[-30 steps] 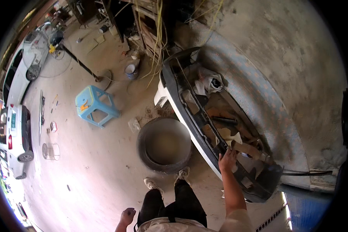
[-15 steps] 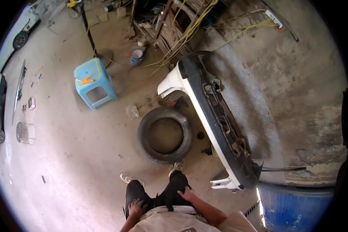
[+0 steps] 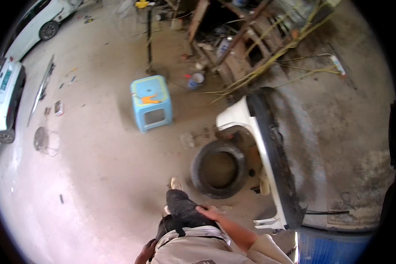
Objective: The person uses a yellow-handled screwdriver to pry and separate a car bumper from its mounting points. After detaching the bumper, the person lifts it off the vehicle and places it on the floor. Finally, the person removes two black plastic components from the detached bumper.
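Note:
My right hand lies open on the right thigh of my dark trousers, fingers stretched out, holding nothing. Low beside my left hip is my left hand, its fingers mostly hidden. A worn black tyre lies flat on the floor ahead and to the right of my feet. Right of it stands a white and black car bumper, out of reach of both hands. Farther ahead, a light blue plastic stool carries an orange tool with a handle, too small to name surely.
A blue and white bucket stands beyond the stool. Wooden scrap and yellow cables are heaped at the back. White cars line the left. A wire basket and a small box lie on the floor.
The view has turned left, so the stool, tyre and bumper sit farther right. One leg has stepped forward. My left hand has slipped off the left thigh to my side.

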The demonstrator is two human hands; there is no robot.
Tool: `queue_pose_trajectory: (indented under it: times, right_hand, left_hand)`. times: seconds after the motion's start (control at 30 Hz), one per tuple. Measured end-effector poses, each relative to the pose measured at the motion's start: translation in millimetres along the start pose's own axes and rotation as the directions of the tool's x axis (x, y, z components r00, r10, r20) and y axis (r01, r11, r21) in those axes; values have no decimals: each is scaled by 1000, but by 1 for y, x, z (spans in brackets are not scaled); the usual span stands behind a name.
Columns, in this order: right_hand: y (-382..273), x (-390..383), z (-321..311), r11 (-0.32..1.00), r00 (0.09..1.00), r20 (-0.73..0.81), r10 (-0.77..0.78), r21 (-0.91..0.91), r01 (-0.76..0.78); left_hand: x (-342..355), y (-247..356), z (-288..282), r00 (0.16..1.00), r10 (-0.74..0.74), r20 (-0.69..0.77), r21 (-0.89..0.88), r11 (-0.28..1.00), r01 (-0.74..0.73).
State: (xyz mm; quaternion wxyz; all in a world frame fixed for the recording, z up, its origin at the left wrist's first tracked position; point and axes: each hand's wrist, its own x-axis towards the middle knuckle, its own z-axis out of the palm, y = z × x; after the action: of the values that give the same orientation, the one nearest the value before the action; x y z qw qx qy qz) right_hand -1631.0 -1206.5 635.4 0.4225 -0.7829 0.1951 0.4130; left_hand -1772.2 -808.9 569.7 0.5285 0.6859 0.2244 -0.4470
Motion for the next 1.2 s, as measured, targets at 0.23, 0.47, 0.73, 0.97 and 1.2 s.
queue_pose_trajectory:
  times: [0.23, 0.47, 0.73, 0.97, 1.2]
  right_hand:
    - [-63, 97, 20, 884, 926, 78, 369, 280, -376]
    - [-59, 256, 114, 991, 995, -82, -63, 113, 72]
    - [-195, 202, 163, 883, 877, -288, 384, 392, -258]
    - [-287, 201, 338, 875, 878, -173, 446, 289, -388]
    - [-431, 237, 355, 807, 832, -278, 480, 511, -295]
  left_hand:
    - [4, -29, -154, 956, 16, -294, 329, 940, 85]
    - [27, 36, -288, 968, -17, -251, 291, 952, 92]
    - [119, 72, -531, 994, 97, 44, 680, 726, -100]
    - [194, 207, -756, 875, 468, 122, 502, 732, -461]
    - [189, 249, -896, 910, 179, -375, 239, 967, -92]
